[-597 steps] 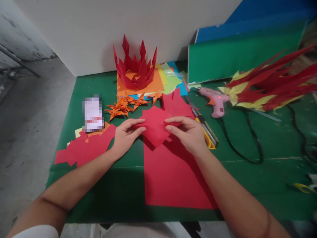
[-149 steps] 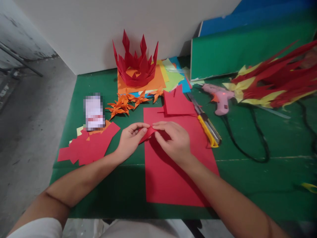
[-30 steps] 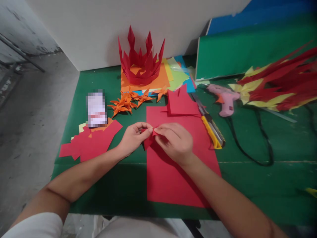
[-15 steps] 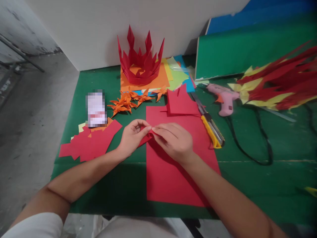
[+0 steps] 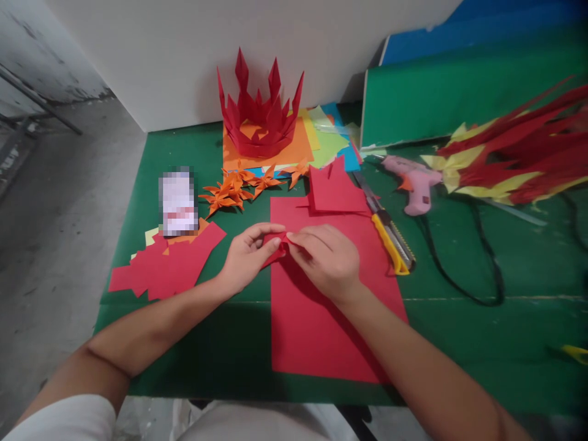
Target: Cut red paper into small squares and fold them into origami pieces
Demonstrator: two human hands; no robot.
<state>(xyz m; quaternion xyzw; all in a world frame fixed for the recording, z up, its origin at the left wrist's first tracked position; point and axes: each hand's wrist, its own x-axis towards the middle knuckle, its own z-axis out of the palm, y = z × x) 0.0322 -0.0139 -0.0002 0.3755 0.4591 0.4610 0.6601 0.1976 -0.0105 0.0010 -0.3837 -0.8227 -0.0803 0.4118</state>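
Note:
A small folded piece of red paper is pinched between both hands, above the left edge of a large red sheet. My left hand is closed on its left side, thumb on top. With thumb and fingertips, my right hand grips its right end; the fingers partly cover the folds. Just beyond the hands lies a stack of smaller red paper. A yellow utility knife rests at the right edge of the large sheet.
Behind are folded orange paper flowers and a red paper crown on coloured sheets. At left, a blurred phone lies by red paper scraps. A pink glue gun with a black cord and red-yellow paper streamers occupy the right.
The right fingertips have shifted slightly right and up along the folded red paper, and more of its folds show between the hands. Both hands keep their hold.

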